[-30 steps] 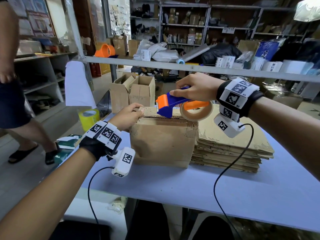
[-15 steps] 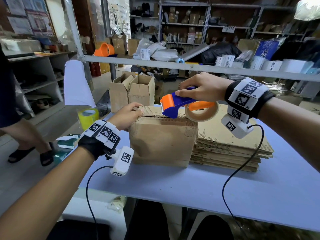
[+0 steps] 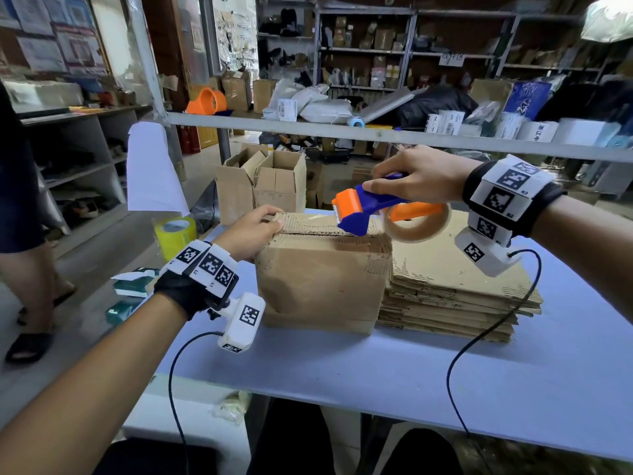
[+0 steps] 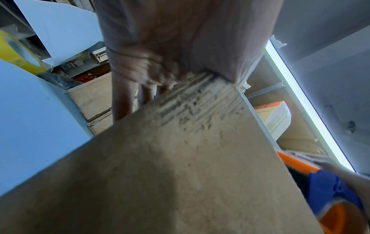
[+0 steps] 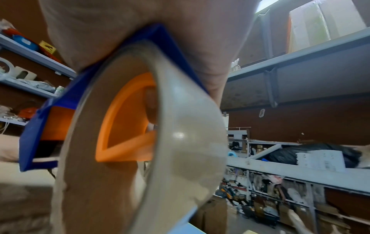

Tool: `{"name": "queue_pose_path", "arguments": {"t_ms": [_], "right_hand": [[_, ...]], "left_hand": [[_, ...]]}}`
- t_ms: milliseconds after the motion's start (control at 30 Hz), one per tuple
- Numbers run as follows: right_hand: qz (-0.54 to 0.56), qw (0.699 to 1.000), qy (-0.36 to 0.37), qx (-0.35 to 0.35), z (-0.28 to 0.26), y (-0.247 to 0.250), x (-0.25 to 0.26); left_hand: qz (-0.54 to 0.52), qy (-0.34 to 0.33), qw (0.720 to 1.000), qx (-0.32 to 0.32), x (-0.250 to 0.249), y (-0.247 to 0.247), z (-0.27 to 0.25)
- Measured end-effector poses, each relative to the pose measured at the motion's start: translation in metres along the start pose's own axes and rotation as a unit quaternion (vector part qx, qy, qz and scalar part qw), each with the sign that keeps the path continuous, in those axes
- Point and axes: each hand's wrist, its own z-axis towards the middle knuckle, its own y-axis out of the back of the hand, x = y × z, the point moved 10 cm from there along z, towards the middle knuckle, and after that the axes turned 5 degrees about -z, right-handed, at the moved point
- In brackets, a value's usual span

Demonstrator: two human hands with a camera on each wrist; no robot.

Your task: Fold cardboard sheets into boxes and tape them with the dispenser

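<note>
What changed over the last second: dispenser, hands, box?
The right hand drew the tape dispenser rightward along the top of the box, nose down near the right end now. Nothing taken or released. The left hand stays gripping the box's top left edge; box and flat cardboard stack unmoved.

The box [image 3: 322, 279] was matt brown corrugated cardboard, its top edge frayed with the fluting showing. The flat sheets [image 3: 455, 286] at the table's right side were the same rough board. The dispenser [image 3: 366, 207] was smooth blue and orange plastic; its tape roll [image 5: 180, 142] looked glossy. The table [image 3: 376, 365] was smooth, matt pale blue.
</note>
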Motion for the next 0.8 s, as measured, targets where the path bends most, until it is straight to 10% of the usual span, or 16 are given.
{"name": "queue_pose_path", "arguments": {"t_ms": [533, 800], "right_hand": [[-0.018, 0.991, -0.131, -0.008, -0.14, 0.003, -0.153], [0.02, 0.992, -0.123, -0.005, -0.127, -0.019, -0.116]], "left_hand": [[-0.003, -0.017, 0.999, -0.03, 0.001, 0.006, 0.007], [-0.024, -0.019, 0.999, -0.029, 0.011, 0.037, 0.004]]}}
